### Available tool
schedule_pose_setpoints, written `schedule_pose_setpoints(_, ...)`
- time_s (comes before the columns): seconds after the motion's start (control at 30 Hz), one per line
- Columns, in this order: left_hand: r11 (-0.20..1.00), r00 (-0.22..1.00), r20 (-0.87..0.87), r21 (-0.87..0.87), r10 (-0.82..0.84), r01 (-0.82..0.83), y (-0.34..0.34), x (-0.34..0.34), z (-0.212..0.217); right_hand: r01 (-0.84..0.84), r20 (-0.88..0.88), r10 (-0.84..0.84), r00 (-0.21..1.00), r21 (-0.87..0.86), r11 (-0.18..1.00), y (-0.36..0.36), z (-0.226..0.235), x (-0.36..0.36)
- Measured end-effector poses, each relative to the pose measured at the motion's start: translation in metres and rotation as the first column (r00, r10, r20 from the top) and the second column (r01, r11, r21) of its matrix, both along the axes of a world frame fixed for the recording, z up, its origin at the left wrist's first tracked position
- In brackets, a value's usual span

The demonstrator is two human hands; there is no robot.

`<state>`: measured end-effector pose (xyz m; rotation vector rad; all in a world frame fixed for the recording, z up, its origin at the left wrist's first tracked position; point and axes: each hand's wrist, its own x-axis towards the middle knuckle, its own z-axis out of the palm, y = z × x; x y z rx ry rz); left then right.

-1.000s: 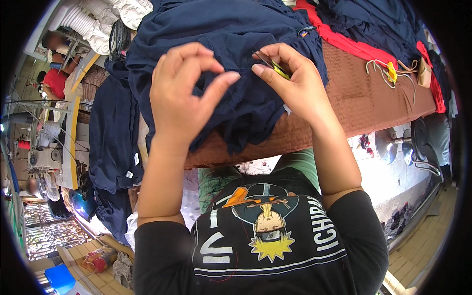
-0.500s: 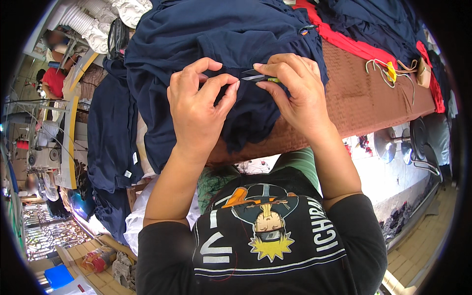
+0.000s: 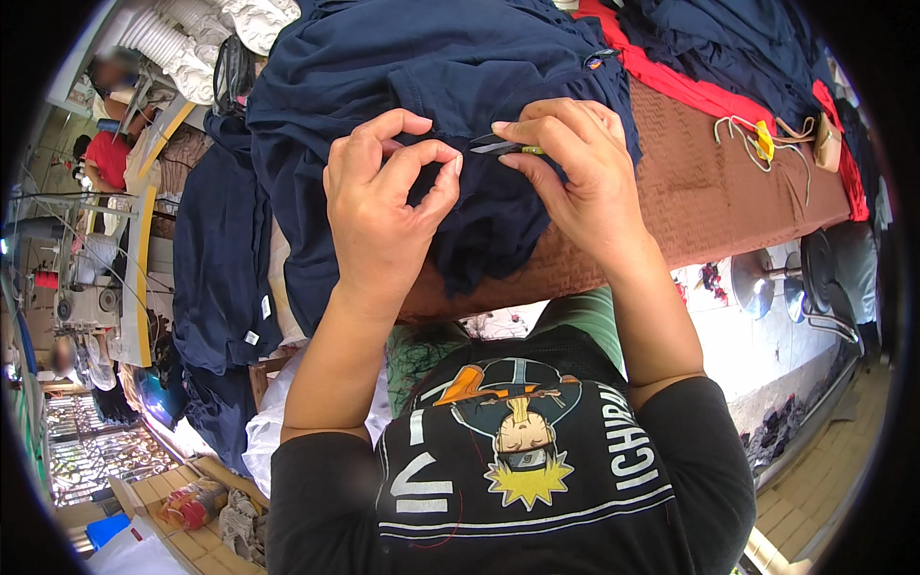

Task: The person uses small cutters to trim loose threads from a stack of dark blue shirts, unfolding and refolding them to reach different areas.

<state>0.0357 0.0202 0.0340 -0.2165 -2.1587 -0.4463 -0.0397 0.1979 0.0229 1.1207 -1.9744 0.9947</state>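
Left hand (image 3: 383, 206) pinches dark navy knit garment (image 3: 431, 67) at worktop's near edge | right hand (image 3: 575, 168) grips small yellow-handled thread snips (image 3: 503, 147) | I'd keep fabric taut, snip only stray thread.

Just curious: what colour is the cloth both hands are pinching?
Dark navy blue cloth, plain and unpatterned, seen in the head view.

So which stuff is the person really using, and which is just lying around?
In use:
left hand pinching the navy garment
right hand holding small thread snips

Lying about:
red cloth
cords with a yellow piece
hanging navy clothes
brown table cover
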Motion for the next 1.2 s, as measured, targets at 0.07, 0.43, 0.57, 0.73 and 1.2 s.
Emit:
schedule_pose_setpoints(0.07, 1.0, 1.0, 0.004, 0.0, -0.008, 0.008, 0.001, 0.001, 0.0, -0.004, -0.001, 0.004, 1.0, 0.017, 1.0, -0.002, -0.001, 0.001)
schedule_pose_setpoints(0.43, 0.894, 0.887, 0.175, 0.225, -0.428, 0.387, -0.02, 0.018, 0.061, -0.042, 0.51, 0.279, 0.814, -0.427, 0.903, -0.003, 0.007, -0.002)
schedule_pose_setpoints(0.57, 0.98, 0.972, 0.189, -0.114, -0.14, 0.164, -0.021, -0.006, 0.04, -0.203, 0.607, 0.563, 0.561, -0.559, 0.804, -0.016, 0.009, 0.003)
schedule_pose_setpoints(0.73, 0.964, 0.925, 0.294, -0.039, -0.241, 0.263, -0.037, -0.025, 0.039, -0.272, 0.641, 0.613, 0.462, -0.556, 0.786, -0.028, -0.006, -0.005)
schedule_pose_setpoints(1.2, 0.957, 0.792, 0.539, 0.201, -0.287, 0.21, -0.039, -0.029, 0.055, -0.312, 0.647, 0.564, 0.513, -0.472, 0.825, -0.029, -0.007, -0.011)
